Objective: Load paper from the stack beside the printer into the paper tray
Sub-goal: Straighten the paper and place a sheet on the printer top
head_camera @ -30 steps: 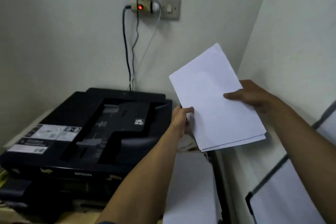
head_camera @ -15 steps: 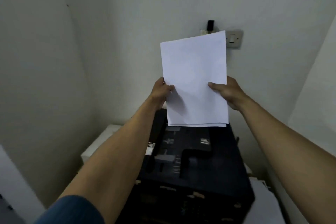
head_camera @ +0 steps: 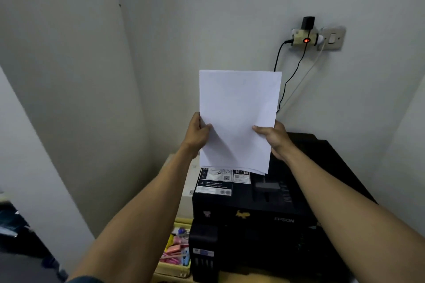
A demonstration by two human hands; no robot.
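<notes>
Left hand (head_camera: 197, 132): grip closed on the sheaf's left edge, thumb in front.
Paper sheaf (head_camera: 236, 117): held upright in the air, above the printer's rear, not touching it.
Right hand (head_camera: 273, 136): grip closed on the right edge.
Printer (head_camera: 253, 211): black, below the sheaf; tray opening not clearly visible.
Progress: sheets picked up and squared; lowering them into the tray looks left to do.

You see plain white paper sheets (head_camera: 236, 117), a black Epson printer (head_camera: 264, 218), and a red-lit cream adapter (head_camera: 304, 39).
</notes>
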